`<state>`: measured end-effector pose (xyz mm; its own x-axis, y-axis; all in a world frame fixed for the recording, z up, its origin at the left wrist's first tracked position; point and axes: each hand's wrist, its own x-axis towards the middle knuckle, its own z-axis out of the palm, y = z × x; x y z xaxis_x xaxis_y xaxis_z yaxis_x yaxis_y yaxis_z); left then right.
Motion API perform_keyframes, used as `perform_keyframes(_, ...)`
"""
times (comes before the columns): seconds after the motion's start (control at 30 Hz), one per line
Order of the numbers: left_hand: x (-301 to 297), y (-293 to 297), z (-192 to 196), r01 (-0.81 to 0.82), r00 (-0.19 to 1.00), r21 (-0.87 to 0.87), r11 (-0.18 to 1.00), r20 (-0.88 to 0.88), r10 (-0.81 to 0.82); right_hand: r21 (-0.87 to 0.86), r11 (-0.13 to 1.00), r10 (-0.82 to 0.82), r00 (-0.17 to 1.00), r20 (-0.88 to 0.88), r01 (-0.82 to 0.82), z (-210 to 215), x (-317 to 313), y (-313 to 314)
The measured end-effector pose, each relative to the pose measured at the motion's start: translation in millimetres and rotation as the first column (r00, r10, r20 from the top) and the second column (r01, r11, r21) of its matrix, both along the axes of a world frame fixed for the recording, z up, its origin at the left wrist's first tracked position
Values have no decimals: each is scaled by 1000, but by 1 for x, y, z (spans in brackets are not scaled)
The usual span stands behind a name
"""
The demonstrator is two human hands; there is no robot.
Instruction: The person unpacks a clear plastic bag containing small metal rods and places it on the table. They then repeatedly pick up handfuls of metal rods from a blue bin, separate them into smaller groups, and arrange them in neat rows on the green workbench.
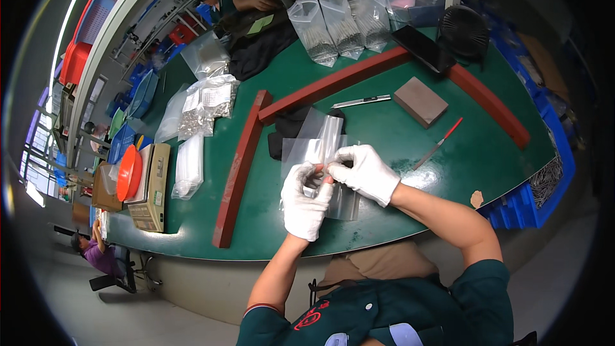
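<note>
Clear plastic bag [318, 154] pinched right at its middle between the fingers of both gloved hands, just above the green surface [384, 147], more clear bags stacked flat underneath. Left hand [306, 200] in a white glove, fingers [312, 172] curled up onto the bag's lower edge, thumb and forefinger clamped on it. Right hand [367, 172], also gloved, coming in from the right with forearm bare, fingertips closed on the same spot, nearly touching the left ones. Both wrists bent inward, elbows out wide.

Around it: black cloth [286, 129] just behind the bag, red wooden rails [238, 173] fencing the work area, grey block [419, 101] and a utility knife [362, 100] farther back, red-handled tool [438, 145] off to the right. Filled bags [339, 22] standing at the far edge. Blue bin of metal pins [544, 182] at the right rim. Nothing between hands and bag.
</note>
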<state>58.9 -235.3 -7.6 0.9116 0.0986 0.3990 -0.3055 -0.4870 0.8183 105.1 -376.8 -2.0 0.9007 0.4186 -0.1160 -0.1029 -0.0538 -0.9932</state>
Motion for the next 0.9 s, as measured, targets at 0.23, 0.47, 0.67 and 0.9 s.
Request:
perform_keyframes(0.23,-7,8,13,97,961,-161,982,-240,-135,22,1000,-4,991,130,1,2,-3,-1)
perform_keyframes(0.47,-13,9,12,92,967,-110,990,-227,-115,2,992,123,989,84,-124,13,-6,-2)
perform_keyframes(0.67,-18,21,14,122,914,-328,937,-332,-235,112,951,261,945,198,-287,12,-7,-7)
perform_keyframes(0.9,-22,27,22,129,878,-131,983,-446,-175,-214,950,306,803,512,-225,19,-7,-8)
